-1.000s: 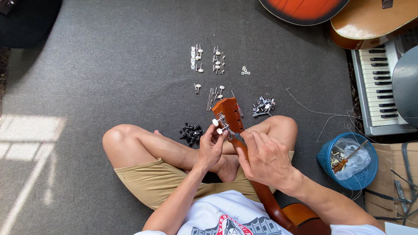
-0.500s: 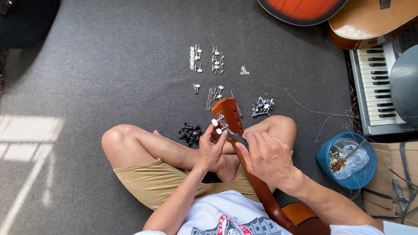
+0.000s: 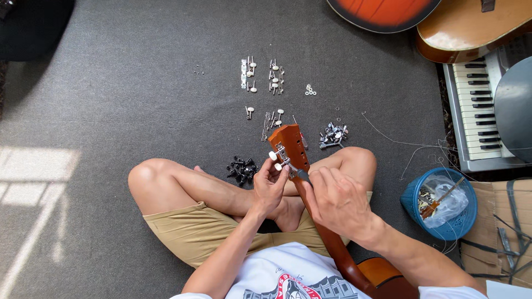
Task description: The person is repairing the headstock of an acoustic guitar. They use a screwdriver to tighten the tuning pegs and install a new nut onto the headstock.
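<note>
Left hand (image 3: 270,188) pinches the white-knobbed tuner (image 3: 279,158) on the headstock (image 3: 291,147) — hold it square; right hand (image 3: 338,202), clenched on the screwdriver (image 3: 302,176), should press straight.

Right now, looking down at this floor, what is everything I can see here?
orange-brown wooden guitar headstock: one, in the person's lap, neck running down to the body.
silver tuning pegs with white knobs: several, in rows on the grey carpet, above the headstock.
small black parts pile: one, by the left knee.
silver metal parts pile: one, above the right knee.
small silver washers: a few, right of the pegs.
blue plastic basket: one, at right, holding clear plastic and scraps.
grey keyboard with white keys: one, right edge.
other guitar bodies: two, top right, orange and tan.
left hand: grip on a peg at the headstock.
right hand: holding a dark-handled tool to the headstock.
</note>
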